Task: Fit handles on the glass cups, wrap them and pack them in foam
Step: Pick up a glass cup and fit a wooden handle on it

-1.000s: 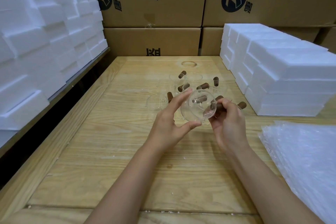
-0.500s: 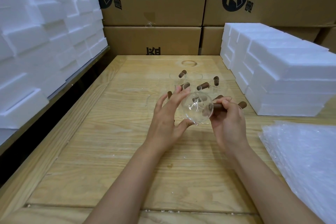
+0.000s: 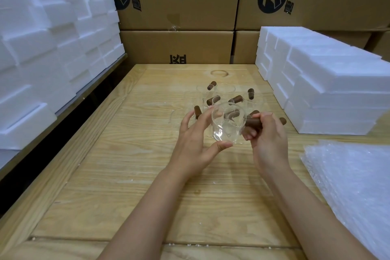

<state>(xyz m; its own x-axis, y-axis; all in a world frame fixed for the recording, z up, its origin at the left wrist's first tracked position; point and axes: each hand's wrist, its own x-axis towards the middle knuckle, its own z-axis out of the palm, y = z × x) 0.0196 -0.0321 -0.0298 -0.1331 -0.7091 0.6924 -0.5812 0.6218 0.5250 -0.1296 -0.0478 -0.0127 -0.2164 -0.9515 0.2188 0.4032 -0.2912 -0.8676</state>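
Observation:
Above the wooden table [image 3: 130,175] I hold a clear glass cup [image 3: 228,124], tilted with its mouth toward the camera. My left hand [image 3: 196,141] grips the cup between thumb below and fingers over the rim. My right hand [image 3: 268,139] grips the brown wooden handle [image 3: 253,122] at the cup's right side. Behind them stand several more glass cups with brown handles [image 3: 213,100]. Bubble wrap sheets [image 3: 350,186] lie at the right. White foam blocks [image 3: 329,86] are stacked at the right rear.
More white foam pieces [image 3: 46,48] are piled high on a shelf along the left. Cardboard boxes [image 3: 179,0] form a wall behind the table. A dark gap [image 3: 42,154] runs between the table's left edge and the shelf.
The cup has turned in my hands and its mouth now faces more toward me. My left fingers have shifted over the rim. Both hands stay in the same spot.

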